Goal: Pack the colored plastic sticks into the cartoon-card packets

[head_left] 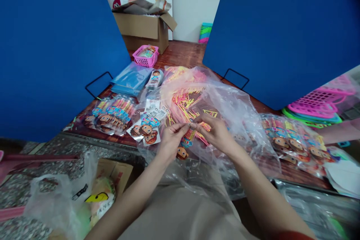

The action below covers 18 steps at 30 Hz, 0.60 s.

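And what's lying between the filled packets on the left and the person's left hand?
Loose printed cards with cartoon faces lie between the filled packets and the left hand; the head view shows this.

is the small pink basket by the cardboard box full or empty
Not empty: the pink basket holds printed packaging, visible at its open top; how full, cannot tell.

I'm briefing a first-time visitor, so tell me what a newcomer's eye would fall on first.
Probably the two big blue panels, one on each side of the picture. Next, the mass of thin pink and yellow sticks amid see-through plastic, near the middle. Then the bright pink basket farther back, in front of the cardboard box.
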Motion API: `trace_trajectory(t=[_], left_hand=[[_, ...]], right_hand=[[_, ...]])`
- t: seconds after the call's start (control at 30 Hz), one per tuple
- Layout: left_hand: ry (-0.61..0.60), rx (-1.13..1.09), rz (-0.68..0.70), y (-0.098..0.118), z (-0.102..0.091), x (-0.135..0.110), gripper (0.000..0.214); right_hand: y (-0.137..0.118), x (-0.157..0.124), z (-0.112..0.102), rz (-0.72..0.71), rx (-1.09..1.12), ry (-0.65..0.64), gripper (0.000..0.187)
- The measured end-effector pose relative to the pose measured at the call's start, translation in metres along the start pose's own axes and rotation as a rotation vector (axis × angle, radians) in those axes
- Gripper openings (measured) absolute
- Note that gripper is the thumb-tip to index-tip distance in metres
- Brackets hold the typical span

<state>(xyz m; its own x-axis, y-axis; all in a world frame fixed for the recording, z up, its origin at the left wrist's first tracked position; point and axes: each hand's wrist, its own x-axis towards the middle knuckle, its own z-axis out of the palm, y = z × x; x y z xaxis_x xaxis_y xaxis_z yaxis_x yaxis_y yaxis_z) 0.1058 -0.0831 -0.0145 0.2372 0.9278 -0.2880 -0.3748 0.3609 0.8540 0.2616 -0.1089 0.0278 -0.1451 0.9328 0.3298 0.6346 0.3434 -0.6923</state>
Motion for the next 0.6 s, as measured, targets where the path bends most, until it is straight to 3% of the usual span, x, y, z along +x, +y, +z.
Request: trace_trajectory(t=[0.1, 0.27, 0.4, 0.53, 0.6], left_hand=[[0.002, 0.004, -0.027, 0.001, 0.003, -0.001, 0.033], [-0.122, 0.142, -0.129, 0.002, -0.002, -0.001, 0.034], [-0.142, 0.184, -0.126, 0.004, -0.006, -0.002, 0.030], [-0.148, 0.143, -0.081, 0.005, -0.006, -0.002, 0.032], [-0.150, 0.160, -0.084, 0.006, -0.007, -0.002, 0.033]], right_hand=[[0.004, 0.002, -0.002, 0.039, 0.003, -0.069, 0.032], [0.014, 0.007, -0.006, 0.157, 0.120, 0.081, 0.032], [0.020, 0.007, 0.000, 0.190, 0.313, 0.037, 0.030], [0.019, 0.005, 0.012, 0.227, 0.542, 0.023, 0.069], [0.016, 0.004, 0.016, 0.241, 0.594, 0.031, 0.071]])
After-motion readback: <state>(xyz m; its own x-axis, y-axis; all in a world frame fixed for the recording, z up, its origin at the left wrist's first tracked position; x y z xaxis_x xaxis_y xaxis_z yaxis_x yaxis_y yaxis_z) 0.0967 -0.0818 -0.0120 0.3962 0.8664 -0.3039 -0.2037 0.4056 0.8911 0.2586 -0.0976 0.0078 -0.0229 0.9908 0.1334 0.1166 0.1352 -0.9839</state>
